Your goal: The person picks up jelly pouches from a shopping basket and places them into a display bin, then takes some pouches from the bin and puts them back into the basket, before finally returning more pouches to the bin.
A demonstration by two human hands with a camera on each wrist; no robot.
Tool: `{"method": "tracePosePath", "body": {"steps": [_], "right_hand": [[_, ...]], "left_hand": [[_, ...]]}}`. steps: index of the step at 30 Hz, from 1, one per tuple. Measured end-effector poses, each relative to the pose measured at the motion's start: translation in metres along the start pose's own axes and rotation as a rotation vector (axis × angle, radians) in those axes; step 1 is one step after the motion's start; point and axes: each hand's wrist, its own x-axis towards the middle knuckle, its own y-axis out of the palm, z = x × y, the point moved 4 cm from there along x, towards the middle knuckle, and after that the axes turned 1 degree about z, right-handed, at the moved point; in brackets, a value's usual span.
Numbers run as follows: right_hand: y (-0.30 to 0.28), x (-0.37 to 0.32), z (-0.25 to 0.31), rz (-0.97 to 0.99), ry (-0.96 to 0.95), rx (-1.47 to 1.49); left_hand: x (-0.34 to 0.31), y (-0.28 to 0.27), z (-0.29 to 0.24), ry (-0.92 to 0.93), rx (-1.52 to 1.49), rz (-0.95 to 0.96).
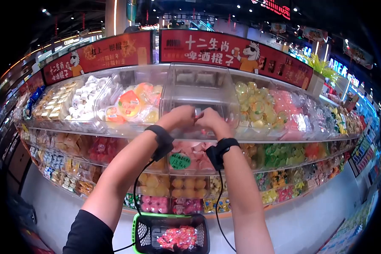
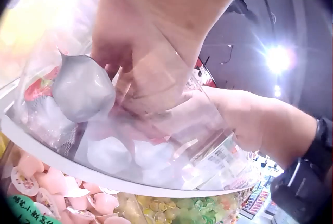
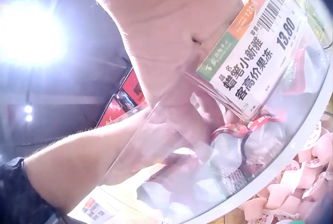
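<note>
Clear, curved plastic bin (image 1: pixel 201 94): left hand (image 1: pixel 180 117), right hand (image 1: pixel 212 119) inside, close together; grip of either cannot be told. Smooth, rounded, translucent cups (image 2: pixel 108 153) at bin's bottom. Glossy pink cups (image 3: pixel 281 195) below bin.

Two hands (image 1: pixel 180 118) (image 1: pixel 212 120), two black wristbands (image 1: pixel 160 142) (image 1: pixel 224 149), one basket (image 1: pixel 135 230), one potted plant (image 1: pixel 321 70)
</note>
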Motion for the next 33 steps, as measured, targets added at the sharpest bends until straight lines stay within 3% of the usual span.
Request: {"method": "tracePosePath", "body": {"steps": [3,6,10,18,25,33], "right_hand": [[0.000,-0.001,0.003,0.050,0.062,-0.009],[0.002,0.006,0.002,-0.018,-0.038,-0.064],[-0.003,-0.003,0.007,-0.065,-0.023,-0.041],[-0.011,-0.017,0.014,-0.053,0.116,0.069],[-0.015,-0.019,0.014,-0.205,0.069,0.126],[-0.020,-0.038,0.014,-0.242,0.141,0.177]], "left_hand": [[0.000,0.010,0.008,0.030,0.038,0.047],[0.005,0.009,0.007,0.050,0.037,-0.014],[0.012,0.012,0.022,0.024,-0.050,0.051],[0.011,0.005,0.018,-0.009,-0.051,0.047],[0.014,0.004,0.022,-0.088,0.006,0.045],[0.015,0.004,0.021,-0.017,0.021,0.044]]}}
